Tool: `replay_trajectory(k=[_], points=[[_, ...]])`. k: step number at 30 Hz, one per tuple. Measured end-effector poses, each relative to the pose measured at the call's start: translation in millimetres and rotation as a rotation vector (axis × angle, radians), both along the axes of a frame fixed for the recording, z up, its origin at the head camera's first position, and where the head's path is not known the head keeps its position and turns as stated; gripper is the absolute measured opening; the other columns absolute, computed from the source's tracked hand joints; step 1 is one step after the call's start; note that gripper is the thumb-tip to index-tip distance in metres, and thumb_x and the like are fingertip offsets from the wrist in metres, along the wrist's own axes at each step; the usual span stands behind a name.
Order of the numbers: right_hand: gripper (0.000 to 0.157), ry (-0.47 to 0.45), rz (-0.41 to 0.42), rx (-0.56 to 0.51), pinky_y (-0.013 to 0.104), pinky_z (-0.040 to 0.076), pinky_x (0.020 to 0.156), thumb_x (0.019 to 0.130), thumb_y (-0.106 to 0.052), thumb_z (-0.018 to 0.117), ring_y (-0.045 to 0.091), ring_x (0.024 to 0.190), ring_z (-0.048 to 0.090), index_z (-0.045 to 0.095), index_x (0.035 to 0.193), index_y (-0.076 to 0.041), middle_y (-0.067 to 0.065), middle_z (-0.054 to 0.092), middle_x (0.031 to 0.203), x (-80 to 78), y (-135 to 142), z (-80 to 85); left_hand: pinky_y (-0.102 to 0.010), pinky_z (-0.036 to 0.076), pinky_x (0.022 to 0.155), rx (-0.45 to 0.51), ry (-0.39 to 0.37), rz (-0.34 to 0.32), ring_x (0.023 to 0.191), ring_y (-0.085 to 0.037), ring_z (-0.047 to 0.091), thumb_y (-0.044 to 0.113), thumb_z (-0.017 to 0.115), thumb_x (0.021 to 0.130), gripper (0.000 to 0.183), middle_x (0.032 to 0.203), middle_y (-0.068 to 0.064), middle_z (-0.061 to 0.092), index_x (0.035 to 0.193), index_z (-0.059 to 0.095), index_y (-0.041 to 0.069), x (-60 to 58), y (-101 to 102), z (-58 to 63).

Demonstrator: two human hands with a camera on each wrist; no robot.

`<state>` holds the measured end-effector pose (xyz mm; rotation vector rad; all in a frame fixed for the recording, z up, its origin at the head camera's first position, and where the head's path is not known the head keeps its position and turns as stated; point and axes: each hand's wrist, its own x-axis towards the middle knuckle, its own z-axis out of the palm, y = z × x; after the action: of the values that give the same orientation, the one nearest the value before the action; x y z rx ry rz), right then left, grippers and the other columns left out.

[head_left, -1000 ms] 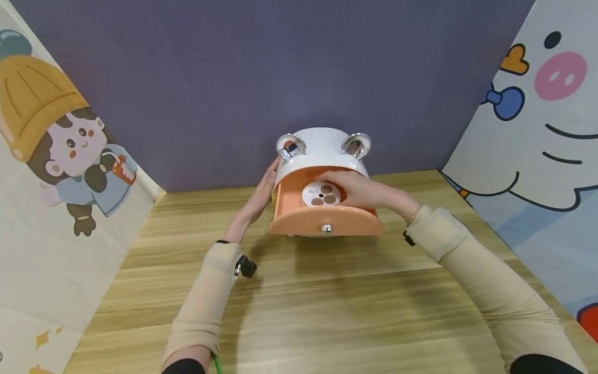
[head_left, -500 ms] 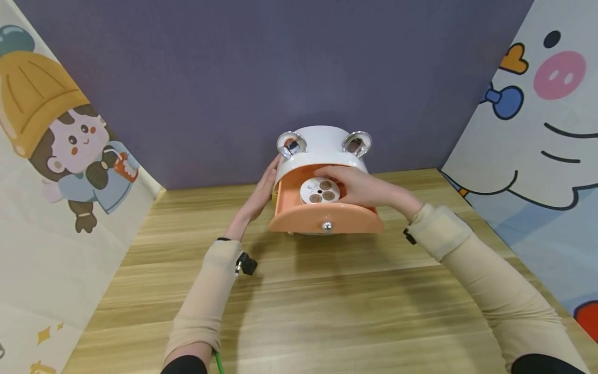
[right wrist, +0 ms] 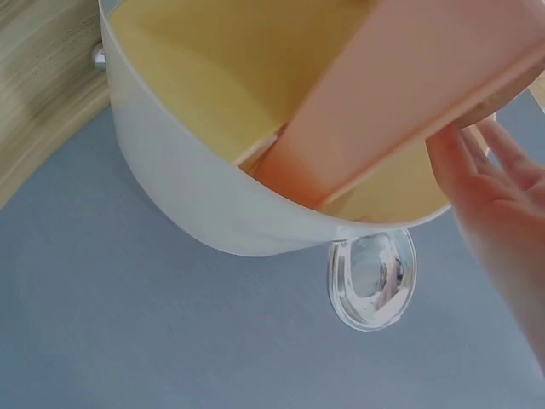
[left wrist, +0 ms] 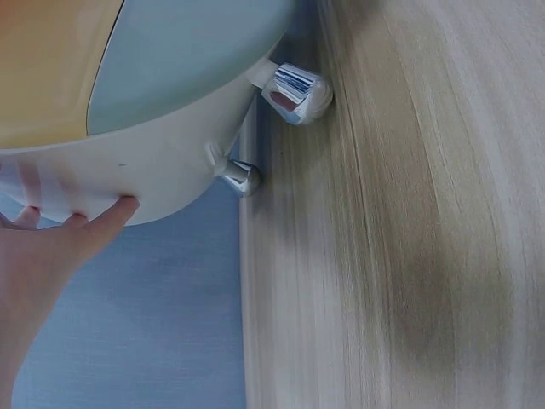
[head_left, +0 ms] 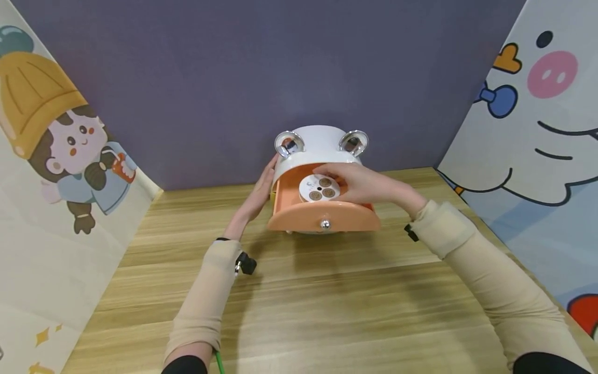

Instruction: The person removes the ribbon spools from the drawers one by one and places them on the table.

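A small white rounded cabinet (head_left: 317, 140) with two silver ears stands against the back wall. Its orange drawer (head_left: 299, 217), with a silver knob (head_left: 325, 224), is pulled out toward me. Over the drawer, my right hand (head_left: 366, 183) grips a white round disc (head_left: 308, 183) with three brown circles on its face, thumb and fingers at its edge. In the right wrist view, that hand (right wrist: 507, 204) is beside the orange drawer side (right wrist: 409, 94). My left hand (head_left: 258, 200) rests on the cabinet's left side; the left wrist view shows its extended fingertips (left wrist: 123, 209) against the white shell.
The cabinet stands on short silver feet (left wrist: 298, 95) on a wood-grain table (head_left: 327, 311). Behind it rises a dark blue-grey wall (head_left: 210, 93). Cartoon-printed panels (head_left: 509, 161) flank the table on both sides.
The right hand and the white disc have risen very slightly relative to the drawer. The left hand stays on the cabinet's side, and the view has shifted a little.
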<state>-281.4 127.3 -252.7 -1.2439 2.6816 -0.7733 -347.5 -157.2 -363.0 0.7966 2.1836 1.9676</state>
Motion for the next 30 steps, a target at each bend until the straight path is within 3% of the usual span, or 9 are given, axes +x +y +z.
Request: replay_trajectory(k=[9,14,19,26,30], points=[[0.067,0.014,-0.028,-0.005,0.037,0.050,0.090,0.084,-0.018,0.080,0.020,0.109,0.057,0.051,0.142,-0.005,0.011,0.060,0.136,4.2,2,9.5,-0.063,0.018,0.122,-0.008,-0.004,-0.006,0.157,-0.027,0.003,0.033,0.018,0.110,0.051,0.170,0.002,0.001,0.161,0.009,0.032,-0.4,-1,1.2],[0.067,0.021,-0.046,-0.010,0.036,0.050,0.093,0.082,-0.019,0.082,0.017,0.110,0.057,0.053,0.141,-0.007,0.007,0.062,0.134,6.0,4,16.6,-0.064,0.020,0.120,-0.005,-0.019,-0.009,0.156,-0.028,0.004,0.033,0.017,0.110,0.052,0.170,0.001,0.000,0.161,0.008,0.030,0.3,0,1.8],[0.069,0.031,-0.068,-0.007,0.036,0.051,0.096,0.080,-0.022,0.084,0.016,0.113,0.058,0.053,0.141,-0.009,0.004,0.062,0.135,9.7,7,25.3,-0.060,0.014,0.124,0.000,-0.006,0.007,0.156,-0.028,0.003,0.031,0.017,0.110,0.052,0.170,-0.001,0.001,0.161,0.008,0.026,0.7,0,2.4],[0.075,0.063,-0.114,0.024,0.041,0.052,0.102,0.078,-0.027,0.086,0.022,0.123,0.057,0.051,0.142,-0.008,0.007,0.058,0.140,16.1,15,34.5,-0.060,0.013,0.124,-0.004,-0.015,0.011,0.156,-0.028,0.003,0.032,0.018,0.110,0.052,0.170,-0.001,0.000,0.161,0.008,0.027,1.0,1,1.2],[0.076,0.065,-0.150,0.024,0.041,0.054,0.097,0.078,-0.026,0.086,0.024,0.124,0.057,0.051,0.143,-0.009,0.006,0.057,0.140,18.9,22,36.3,-0.061,0.014,0.123,0.001,-0.020,0.003,0.156,-0.029,0.003,0.032,0.018,0.110,0.053,0.170,-0.002,-0.001,0.161,0.007,0.026,0.4,2,-0.5]])
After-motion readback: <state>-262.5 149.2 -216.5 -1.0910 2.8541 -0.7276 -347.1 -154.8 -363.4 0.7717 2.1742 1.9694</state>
